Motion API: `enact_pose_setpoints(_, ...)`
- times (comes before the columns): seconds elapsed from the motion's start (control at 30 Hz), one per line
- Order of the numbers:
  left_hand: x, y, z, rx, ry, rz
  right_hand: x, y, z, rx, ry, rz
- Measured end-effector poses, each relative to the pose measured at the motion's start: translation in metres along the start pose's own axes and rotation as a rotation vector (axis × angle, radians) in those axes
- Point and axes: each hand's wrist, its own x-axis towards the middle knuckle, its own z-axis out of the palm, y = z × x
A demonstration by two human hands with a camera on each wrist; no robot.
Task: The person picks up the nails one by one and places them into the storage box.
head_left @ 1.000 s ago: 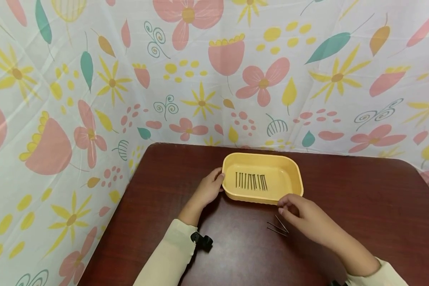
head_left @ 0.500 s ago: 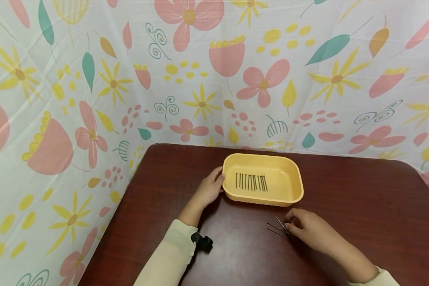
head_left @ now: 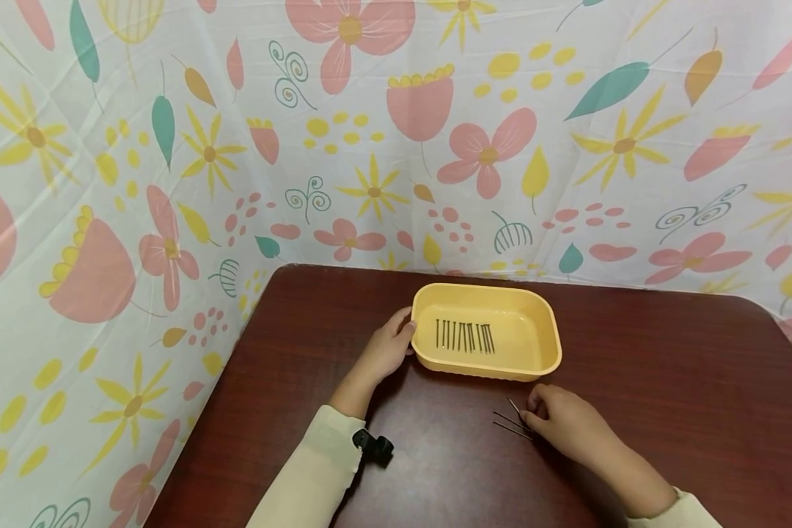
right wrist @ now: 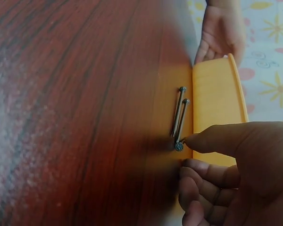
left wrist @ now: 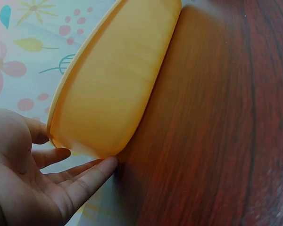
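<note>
A yellow plastic tray (head_left: 537, 370) stands on the table, with several dark nails (head_left: 464, 336) laid in a row on its floor. My left hand (head_left: 384, 350) holds the tray's left end, thumb at the rim and fingertips against the outer wall. In front of the tray, 3 loose nails (right wrist: 181, 117) lie close together on the wood. My right hand (head_left: 570, 422) is over them, its fingers bent. In the right wrist view its thumb (right wrist: 207, 139) is at the nearest nail's head (right wrist: 179, 147). A gap shows between thumb and index finger; part of that nail is hidden.
The dark red-brown wooden table (head_left: 449, 477) reaches back to a flower-printed cloth (head_left: 369, 110) that hangs behind and at the left. A black wrist camera (head_left: 374, 446) is strapped at my left sleeve.
My right hand has drawn back from the tray's front right corner to the loose nails, its thumb now reaching over one. The left hand and the tray stay put.
</note>
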Motion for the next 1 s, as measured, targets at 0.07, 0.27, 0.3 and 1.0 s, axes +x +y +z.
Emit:
enact_pose_setpoints(0.07,0.000,0.000,0.000,0.000,-0.003,0.000,0.000,-0.001,0.000,0.001,-0.001,0.004)
enact_pose_setpoints(0.27,0.001,0.001,0.000,0.003,-0.001,-0.009,0.000,-0.003,0.001,-0.025,0.016,0.000)
enact_pose_setpoints(0.3,0.000,0.001,0.000,0.004,0.002,-0.010,0.000,-0.004,0.001,-0.030,0.021,0.000)
enact_pose_setpoints(1.0,0.001,-0.002,0.000,0.010,-0.004,-0.008,-0.009,-0.015,-0.018,0.000,0.071,-0.026)
